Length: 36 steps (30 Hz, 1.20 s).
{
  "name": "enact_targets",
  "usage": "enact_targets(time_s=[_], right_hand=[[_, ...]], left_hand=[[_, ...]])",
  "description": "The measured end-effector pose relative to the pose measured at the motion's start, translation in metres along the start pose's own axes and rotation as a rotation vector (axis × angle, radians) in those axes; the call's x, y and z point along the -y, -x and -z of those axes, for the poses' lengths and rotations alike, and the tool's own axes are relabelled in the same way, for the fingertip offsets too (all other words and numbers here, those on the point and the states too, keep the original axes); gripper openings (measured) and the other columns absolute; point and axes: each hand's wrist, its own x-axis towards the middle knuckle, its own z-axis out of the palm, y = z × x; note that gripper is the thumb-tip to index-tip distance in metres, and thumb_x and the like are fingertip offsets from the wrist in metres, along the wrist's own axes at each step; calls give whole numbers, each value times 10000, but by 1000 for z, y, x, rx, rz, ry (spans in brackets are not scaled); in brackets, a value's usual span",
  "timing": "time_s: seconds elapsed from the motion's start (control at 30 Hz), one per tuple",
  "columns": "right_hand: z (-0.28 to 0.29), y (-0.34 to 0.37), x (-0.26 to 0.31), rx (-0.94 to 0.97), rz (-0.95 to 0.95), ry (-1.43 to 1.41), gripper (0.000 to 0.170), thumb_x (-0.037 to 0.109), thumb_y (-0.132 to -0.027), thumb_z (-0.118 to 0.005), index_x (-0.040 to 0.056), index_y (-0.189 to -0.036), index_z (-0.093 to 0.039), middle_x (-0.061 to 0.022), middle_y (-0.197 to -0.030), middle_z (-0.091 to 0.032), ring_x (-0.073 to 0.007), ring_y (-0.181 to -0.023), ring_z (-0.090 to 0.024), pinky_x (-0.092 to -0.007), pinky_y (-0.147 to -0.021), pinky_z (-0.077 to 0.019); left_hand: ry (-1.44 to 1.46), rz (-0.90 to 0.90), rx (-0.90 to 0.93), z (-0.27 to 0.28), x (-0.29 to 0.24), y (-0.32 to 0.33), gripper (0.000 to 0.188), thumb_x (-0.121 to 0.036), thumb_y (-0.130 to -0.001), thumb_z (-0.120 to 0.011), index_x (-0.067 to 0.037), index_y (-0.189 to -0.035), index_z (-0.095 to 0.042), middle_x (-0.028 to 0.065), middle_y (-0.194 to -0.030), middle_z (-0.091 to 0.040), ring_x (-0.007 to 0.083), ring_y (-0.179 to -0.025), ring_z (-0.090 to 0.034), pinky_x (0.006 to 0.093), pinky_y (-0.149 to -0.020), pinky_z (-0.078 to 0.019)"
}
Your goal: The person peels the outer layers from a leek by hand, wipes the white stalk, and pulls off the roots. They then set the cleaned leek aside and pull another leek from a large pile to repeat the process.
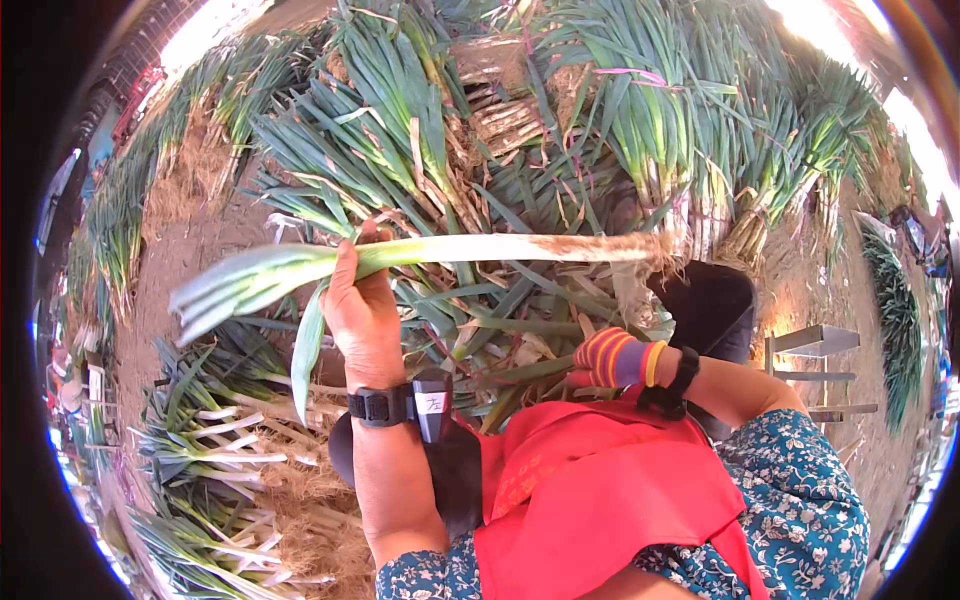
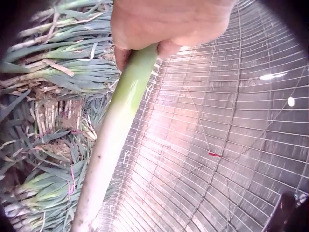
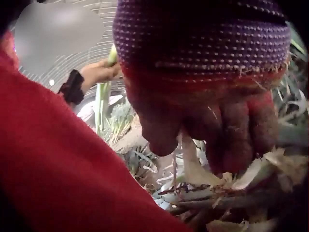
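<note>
My bare left hand [image 1: 362, 305] grips a long leek [image 1: 480, 249] around its green part, holding it sideways; leaves point left and the brown roots point right. In the left wrist view the hand [image 2: 169, 24] is closed round the stalk [image 2: 113, 125]. My right hand [image 1: 612, 358], in a striped glove, is low in front of the red apron [image 1: 600, 480]. Seen from the right wrist, the gloved hand [image 3: 207, 92] has its fingers curled around pale peeled leaf scraps [image 3: 195, 166].
Bundled leeks [image 1: 640, 120] stand across the back. More leeks [image 1: 230, 450] lie at the lower left with roots inward. Loose leaves [image 1: 520, 310] cover the middle. A metal stand [image 1: 815, 342] is at the right, and a dark knee [image 1: 710, 305] is beside the right hand.
</note>
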Motion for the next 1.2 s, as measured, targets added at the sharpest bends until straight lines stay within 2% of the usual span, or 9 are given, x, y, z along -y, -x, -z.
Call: enact_targets(time_s=[0.03, 0.17, 0.3, 0.5, 0.57, 0.73, 1.03, 1.1, 1.2], right_hand=[[5, 7, 6, -6, -7, -1, 258, 280, -711, -645, 65, -851, -619, -150, -774, -611, -353, -741, -600, -426, -625, -461], [70, 29, 58, -972, 340, 267, 385, 187, -644, -668, 67, -994, -562, -111, -1018, -545, -299, -913, -561, -417, -757, -435], [127, 30, 60, -1244, 216, 446, 515, 256, -625, -721, 32, -1052, -540, -136, -1085, -517, -316, -935, -538, -431, -806, -425], [123, 7, 25, -915, 25, 517, 483, 368, -689, -705, 9, -969, -544, -145, -892, -570, -312, -783, -579, -419, -677, -455], [124, 6, 27, -872, 172, 393, 385, 353, -727, -681, 19, -872, -556, -154, -675, -546, -311, -648, -583, -399, -592, -463], [130, 7, 19, -611, 394, -214, 265, 257, -834, -619, -6, -844, -598, -193, -800, -589, -387, -742, -566, -411, -617, -458], [105, -3, 32, -721, 233, -293, 466, 369, -743, -707, -6, -992, -584, -213, -821, -604, -374, -797, -586, -416, -667, -462], [103, -15, 37, -520, 132, -413, 395, 205, -716, -736, 0, -1025, -597, -209, -823, -610, -330, -738, -605, -365, -644, -459], [65, -28, 33, -701, 194, -580, 339, 162, -725, -721, 14, -1007, -607, -165, -753, -607, -234, -664, -596, -332, -615, -451]], left_hand=[[-15, -9, -20, 2, 0, 1, 251, -77, -906, -540, 86, -1076, -456, 241, -1052, -586, 301, -973, -600, 422, -935, -481], [-23, -5, -23, 5, 3, 2, 260, -80, -908, -542, 103, -1079, -475, 217, -1030, -588, 278, -948, -608, 382, -903, -497], [6, 6, 30, -1, 2, 9, 282, -90, -913, -538, 113, -1094, -464, 221, -1026, -588, 283, -946, -608, 384, -900, -497], [-55, 18, 45, -6, -10, 17, 272, -124, -907, -554, 64, -1086, -474, 206, -1004, -592, 286, -951, -604, 398, -903, -482], [-15, 24, 112, 1, -16, 13, 244, -121, -903, -558, 38, -1072, -483, 196, -989, -596, 288, -946, -603, 402, -895, -484], [-21, 18, 172, 1, -19, 15, 195, -122, -896, -570, 3, -1038, -522, 203, -998, -614, 283, -943, -610, 412, -908, -482], [-107, 77, 186, -9, -9, 19, 238, -129, -880, -600, 29, -1046, -533, 173, -995, -622, 254, -939, -618, 397, -886, -492], [-212, 169, 214, -10, -5, 22, 235, -153, -861, -632, -4, -1028, -560, 137, -958, -632, 242, -911, -622, 371, -817, -510], [-146, 187, 154, -12, -4, 22, 229, -127, -831, -661, -41, -1030, -587, 73, -928, -629, 212, -864, -619, 370, -736, -521]])
